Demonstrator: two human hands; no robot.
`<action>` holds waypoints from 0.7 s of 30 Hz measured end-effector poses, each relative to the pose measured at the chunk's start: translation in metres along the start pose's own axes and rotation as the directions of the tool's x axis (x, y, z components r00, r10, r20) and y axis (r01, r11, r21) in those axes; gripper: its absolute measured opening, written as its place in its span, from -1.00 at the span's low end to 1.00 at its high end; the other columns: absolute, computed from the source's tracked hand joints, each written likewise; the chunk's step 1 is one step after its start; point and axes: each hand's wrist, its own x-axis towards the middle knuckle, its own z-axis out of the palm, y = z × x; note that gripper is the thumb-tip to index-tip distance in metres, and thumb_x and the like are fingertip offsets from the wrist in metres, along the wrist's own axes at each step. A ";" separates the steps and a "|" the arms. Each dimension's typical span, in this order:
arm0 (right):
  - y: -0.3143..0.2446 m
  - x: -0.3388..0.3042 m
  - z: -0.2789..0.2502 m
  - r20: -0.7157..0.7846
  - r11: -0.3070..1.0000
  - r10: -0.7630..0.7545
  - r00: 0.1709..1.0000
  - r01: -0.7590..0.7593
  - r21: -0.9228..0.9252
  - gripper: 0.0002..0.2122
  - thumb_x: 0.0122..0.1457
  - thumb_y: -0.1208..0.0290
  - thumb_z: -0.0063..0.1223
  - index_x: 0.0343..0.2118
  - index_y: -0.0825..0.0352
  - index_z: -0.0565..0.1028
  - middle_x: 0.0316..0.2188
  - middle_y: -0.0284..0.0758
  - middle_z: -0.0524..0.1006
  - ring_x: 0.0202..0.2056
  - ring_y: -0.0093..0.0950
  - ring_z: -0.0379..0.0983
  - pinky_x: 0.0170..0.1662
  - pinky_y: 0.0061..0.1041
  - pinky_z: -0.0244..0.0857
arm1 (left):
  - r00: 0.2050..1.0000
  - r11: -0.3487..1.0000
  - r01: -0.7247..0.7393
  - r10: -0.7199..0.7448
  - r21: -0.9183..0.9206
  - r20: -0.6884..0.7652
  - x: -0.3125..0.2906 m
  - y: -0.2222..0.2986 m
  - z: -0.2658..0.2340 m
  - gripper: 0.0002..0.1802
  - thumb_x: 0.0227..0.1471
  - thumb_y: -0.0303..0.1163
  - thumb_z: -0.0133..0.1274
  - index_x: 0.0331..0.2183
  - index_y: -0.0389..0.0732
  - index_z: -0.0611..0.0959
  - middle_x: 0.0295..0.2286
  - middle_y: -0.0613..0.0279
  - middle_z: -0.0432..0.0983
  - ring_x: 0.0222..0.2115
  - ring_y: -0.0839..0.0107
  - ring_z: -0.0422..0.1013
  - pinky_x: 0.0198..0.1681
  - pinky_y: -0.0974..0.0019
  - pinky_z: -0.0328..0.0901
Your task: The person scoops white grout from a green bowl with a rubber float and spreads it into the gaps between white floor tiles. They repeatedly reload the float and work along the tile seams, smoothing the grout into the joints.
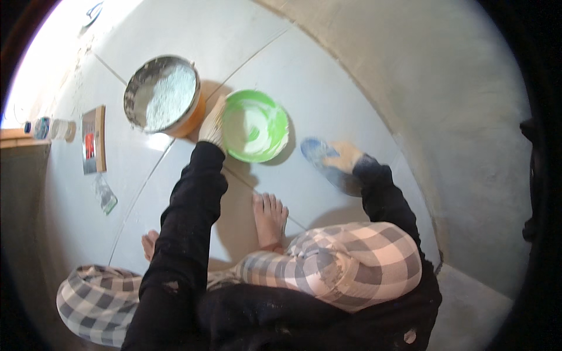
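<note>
Green bowl lies against the left grip.

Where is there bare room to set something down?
Bare floor lies beyond the green bowl toward the wall, and between the wide scraper and left sleeve. Crowded: bucket, left hand and bowl, close together; right of the bowl, the right hand holds a blurred blue item.

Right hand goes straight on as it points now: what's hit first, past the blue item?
Past the blurred blue item, the right hand would likely meet the green bowl first; hand height is unclear.
</note>
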 end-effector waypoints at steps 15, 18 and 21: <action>-0.022 -0.011 0.039 -0.544 0.953 0.112 0.831 0.066 0.297 -0.52 0.16 0.28 0.22 0.11 0.39 0.44 -0.02 -0.13 0.59 0.02 -0.30 0.52 0.13 -0.37 0.35 | 0.914 0.940 -0.128 0.236 0.318 -0.330 -0.023 -0.026 0.022 -0.54 0.36 -0.03 -0.10 0.03 -0.18 0.57 -0.10 0.25 0.55 -0.11 0.38 0.46 0.00 0.27 0.38; -0.015 -0.016 0.030 -0.604 0.922 0.009 0.797 0.227 0.314 -0.48 0.12 0.25 0.24 0.11 0.39 0.44 -0.03 -0.07 0.58 0.02 -0.19 0.52 0.10 -0.32 0.36 | 0.895 0.908 -0.167 0.304 0.385 -0.328 -0.042 -0.032 0.031 -0.53 0.31 -0.03 -0.04 0.03 -0.19 0.57 -0.06 0.21 0.54 -0.06 0.31 0.45 0.04 0.19 0.37; -0.003 -0.025 0.027 -0.566 0.982 0.037 0.824 0.074 0.172 -0.47 0.10 0.21 0.24 0.10 0.38 0.45 -0.06 -0.05 0.59 0.01 -0.14 0.51 0.08 -0.28 0.37 | 0.886 0.943 -0.079 0.215 0.323 -0.411 -0.061 -0.033 0.044 -0.42 0.21 0.08 0.04 0.05 -0.19 0.57 -0.03 0.13 0.54 -0.02 0.24 0.45 0.09 0.11 0.36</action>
